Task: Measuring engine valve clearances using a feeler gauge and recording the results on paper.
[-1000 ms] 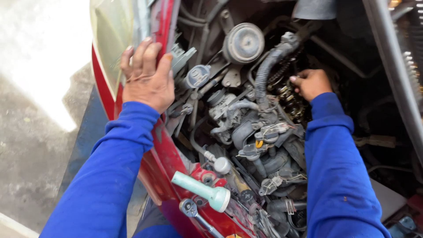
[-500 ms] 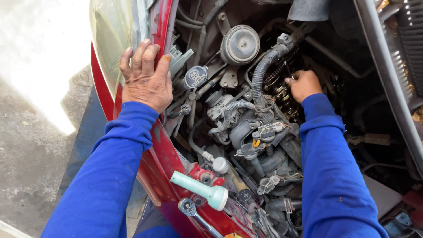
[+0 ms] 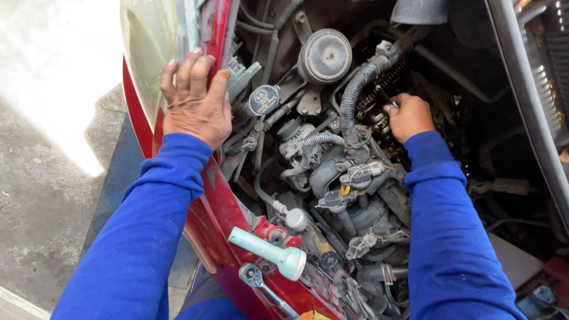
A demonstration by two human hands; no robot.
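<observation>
we lean over an open engine bay, both arms in blue sleeves. our left hand [image 3: 197, 101] lies flat, fingers [image 3: 188, 68] spread and holding nothing, braced on the red fender [image 3: 216, 213] just beside the yellowed headlamp lens [image 3: 148, 41]. our right hand [image 3: 410, 115] is deep in the bay, its fingers curled tight around what looks like a slim dark tool [image 3: 382, 95] whose tip goes down among the exposed valve springs [image 3: 385, 80] beside the ribbed grey hose [image 3: 355, 95]; how much of the tool we grip is hidden by the hand. the work sits there, at the uncovered top of the engine, well apart from the fender. a mint-green handled tool [image 3: 269, 252] and a chrome ratchet [image 3: 258, 281] lie unused on the fender edge near us, close to a round grey cap [image 3: 296, 219]. a dark round housing [image 3: 325, 56] stands above the hose. as we judge it, the opening-up is done, since the spring gear lies bare, and the job is midway: the hand is busy at the springs, and closing the engine is left.
</observation>
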